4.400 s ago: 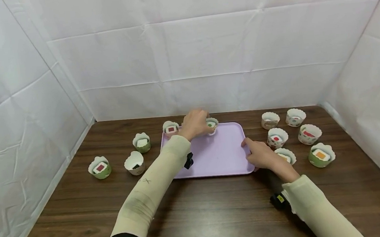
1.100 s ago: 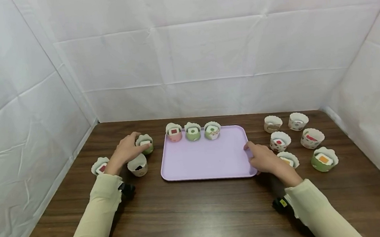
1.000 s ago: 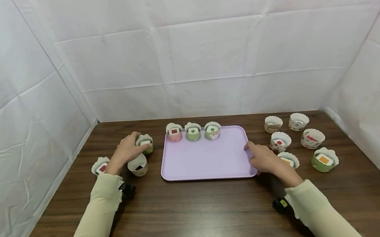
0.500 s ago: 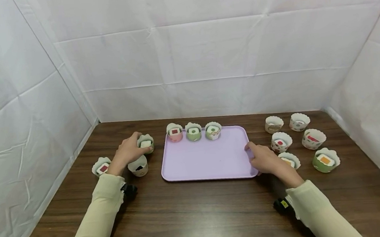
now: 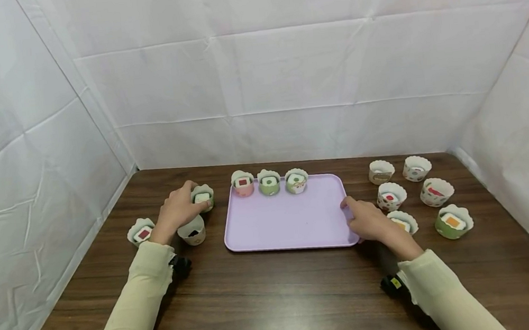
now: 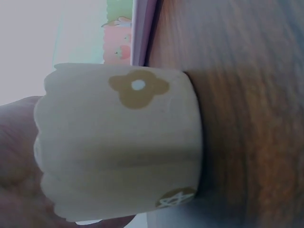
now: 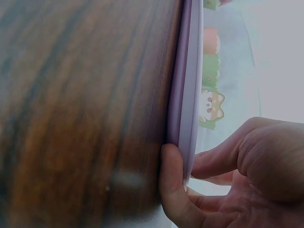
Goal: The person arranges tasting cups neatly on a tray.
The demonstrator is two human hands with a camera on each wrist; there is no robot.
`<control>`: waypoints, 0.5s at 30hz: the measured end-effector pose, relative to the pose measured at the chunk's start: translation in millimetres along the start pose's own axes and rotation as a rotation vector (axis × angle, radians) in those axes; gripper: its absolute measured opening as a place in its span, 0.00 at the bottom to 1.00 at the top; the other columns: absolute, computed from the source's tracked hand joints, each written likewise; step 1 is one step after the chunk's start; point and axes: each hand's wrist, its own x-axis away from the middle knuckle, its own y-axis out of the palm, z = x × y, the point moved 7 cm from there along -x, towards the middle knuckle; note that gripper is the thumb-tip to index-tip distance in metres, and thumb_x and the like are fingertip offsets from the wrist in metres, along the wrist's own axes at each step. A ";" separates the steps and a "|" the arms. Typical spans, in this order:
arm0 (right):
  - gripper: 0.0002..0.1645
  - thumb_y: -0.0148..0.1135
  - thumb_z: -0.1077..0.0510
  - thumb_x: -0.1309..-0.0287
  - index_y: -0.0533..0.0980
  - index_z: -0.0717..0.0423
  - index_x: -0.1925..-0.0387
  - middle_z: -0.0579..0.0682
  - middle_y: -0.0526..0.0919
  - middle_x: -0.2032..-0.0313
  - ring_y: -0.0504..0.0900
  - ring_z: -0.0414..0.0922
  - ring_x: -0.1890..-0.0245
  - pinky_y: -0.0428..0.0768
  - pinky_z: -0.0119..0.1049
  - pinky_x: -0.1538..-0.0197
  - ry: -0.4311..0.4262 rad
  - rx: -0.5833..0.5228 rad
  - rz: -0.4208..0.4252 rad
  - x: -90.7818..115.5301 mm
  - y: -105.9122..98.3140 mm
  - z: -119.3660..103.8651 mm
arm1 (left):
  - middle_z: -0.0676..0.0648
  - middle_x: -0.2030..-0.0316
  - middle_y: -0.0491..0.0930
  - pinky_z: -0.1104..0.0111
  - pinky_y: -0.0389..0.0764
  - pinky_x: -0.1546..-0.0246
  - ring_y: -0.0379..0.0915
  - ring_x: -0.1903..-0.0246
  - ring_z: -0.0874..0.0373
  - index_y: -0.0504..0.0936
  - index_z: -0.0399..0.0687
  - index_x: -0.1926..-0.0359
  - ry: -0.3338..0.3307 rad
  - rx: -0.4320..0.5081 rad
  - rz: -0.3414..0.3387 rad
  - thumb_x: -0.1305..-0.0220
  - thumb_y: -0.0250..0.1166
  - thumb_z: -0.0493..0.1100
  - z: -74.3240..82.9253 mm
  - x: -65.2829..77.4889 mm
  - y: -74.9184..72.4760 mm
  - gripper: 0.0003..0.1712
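My left hand [image 5: 179, 211] reaches to the back left and holds a green paper baking cup [image 5: 207, 191] with a white block in it, thumb in front and fingers behind. In the left wrist view a white baking cup with brown flowers [image 6: 118, 142] hides most of that grip. My right hand [image 5: 367, 220] pinches the right edge of the lilac tray [image 5: 289, 221]; the right wrist view shows thumb and fingers on either side of the rim [image 7: 190, 109]. Along the tray's back edge stand a pink cup [image 5: 244, 190], a green cup [image 5: 269, 188] and a white patterned cup [image 5: 297, 187].
Another green cup with a red-marked block [image 5: 141, 232] stands at the far left. Several filled cups are grouped right of the tray, among them a green one with an orange-marked block [image 5: 454, 222]. White cloth walls [image 5: 285, 78] enclose the wooden table [image 5: 277, 302].
My left hand has let go of the white patterned cup on the tray and moved left to the green cup. During the last second both hands stay almost still.
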 end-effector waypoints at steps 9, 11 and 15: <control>0.28 0.50 0.72 0.43 0.68 0.68 0.39 0.72 0.79 0.50 0.81 0.48 0.73 0.83 0.34 0.78 0.005 0.009 -0.003 -1.3 -2.0 -0.8 | 0.35 0.40 0.81 0.42 0.80 0.54 0.80 0.48 0.33 0.73 0.46 0.33 0.054 0.005 0.152 0.35 0.67 0.59 10.3 -0.4 -10.9 0.35; 0.28 0.50 0.72 0.44 0.68 0.68 0.39 0.72 0.79 0.50 0.80 0.48 0.73 0.83 0.34 0.78 0.005 0.005 -0.002 -1.1 -1.2 -0.4 | 0.37 0.42 0.82 0.45 0.81 0.58 0.81 0.52 0.35 0.74 0.48 0.34 0.056 0.015 0.199 0.36 0.68 0.60 11.3 -0.2 -12.3 0.36; 0.28 0.50 0.72 0.44 0.68 0.68 0.39 0.72 0.79 0.50 0.81 0.48 0.73 0.83 0.34 0.78 -0.001 0.000 0.003 -0.6 -0.2 0.6 | 0.38 0.46 0.84 0.48 0.80 0.61 0.81 0.57 0.40 0.76 0.48 0.35 0.076 0.064 0.282 0.39 0.68 0.59 14.2 0.9 -14.5 0.35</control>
